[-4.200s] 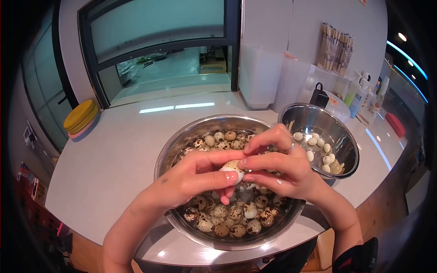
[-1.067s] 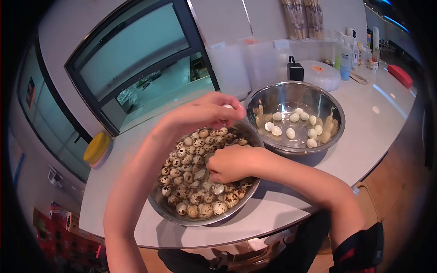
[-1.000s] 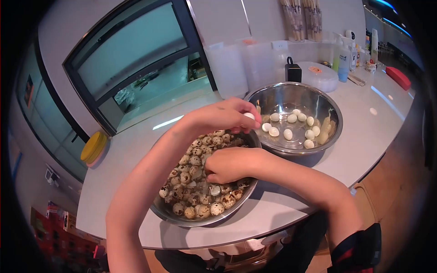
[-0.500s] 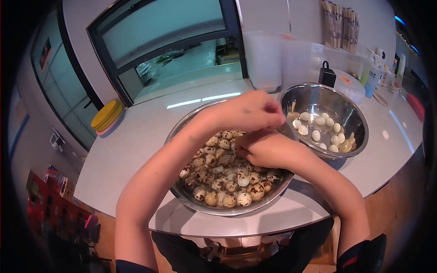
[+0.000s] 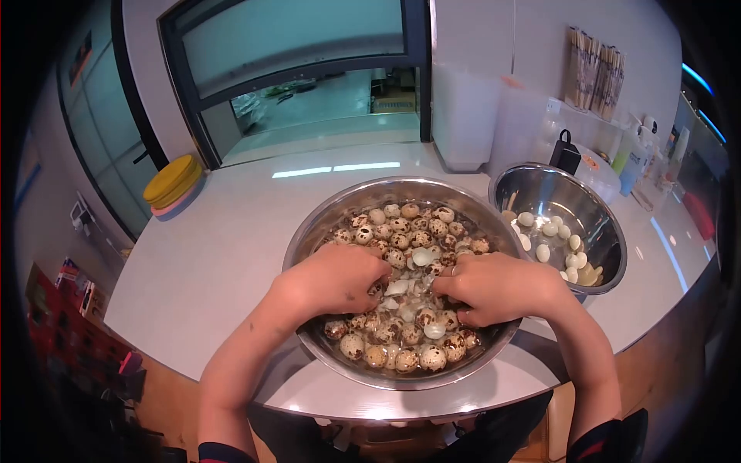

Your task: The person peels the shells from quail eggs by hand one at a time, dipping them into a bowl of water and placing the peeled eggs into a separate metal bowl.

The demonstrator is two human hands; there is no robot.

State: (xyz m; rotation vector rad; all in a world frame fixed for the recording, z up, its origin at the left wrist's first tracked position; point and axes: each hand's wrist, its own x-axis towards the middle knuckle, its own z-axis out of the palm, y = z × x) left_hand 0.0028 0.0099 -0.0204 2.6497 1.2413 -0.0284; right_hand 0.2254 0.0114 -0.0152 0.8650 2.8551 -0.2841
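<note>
Speckled eggs [image 5: 351, 346]: in water, filling the large steel bowl [image 5: 402, 382]
Left hand [image 5: 343, 279]: in the bowl's left side, fingers curled down; grip cannot be told
Right hand [image 5: 500, 288]: opposite, fingers bent among eggs; grip unclear
Shell pieces [image 5: 397, 288]: between the hands
Smaller bowl [image 5: 615, 241]: right, behind, holding peeled eggs [image 5: 543, 253]

Yellow round pads [image 5: 171, 179], black box [image 5: 566, 157], wrapped chopsticks [image 5: 594, 73], red case [image 5: 698, 216]

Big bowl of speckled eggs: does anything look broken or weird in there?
Yes: pale, broken shell pieces lie in the middle of the big bowl, between the left hand and the right hand. They look odd because most speckled eggs around them look whole.
</note>
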